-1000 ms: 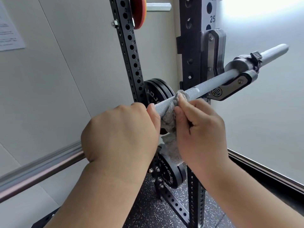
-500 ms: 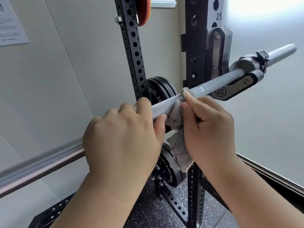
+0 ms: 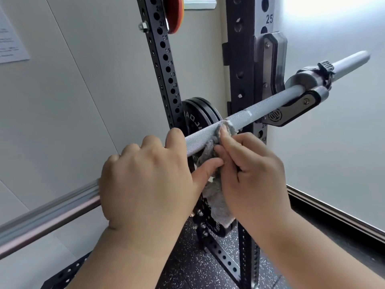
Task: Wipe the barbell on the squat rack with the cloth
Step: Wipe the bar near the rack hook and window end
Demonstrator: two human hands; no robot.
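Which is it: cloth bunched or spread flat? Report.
Bunched: the cloth is crumpled against the barbell, pinched by the right hand, tail hanging down.

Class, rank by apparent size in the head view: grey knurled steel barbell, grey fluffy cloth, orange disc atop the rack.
1. Grey knurled steel barbell, spanning the frame.
2. Grey fluffy cloth, partly hidden.
3. Orange disc, cropped and farther away: unsure.

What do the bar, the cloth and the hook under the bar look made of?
The bar looks like steel: matte grey with fine cross-hatch knurling, smooth and shinier toward the left. The cloth seems a fluffy grey fabric, maybe microfibre, given its fuzzy nap. The hook shows a brushed silver metal edge and a dark screwed-on face, possibly plastic.
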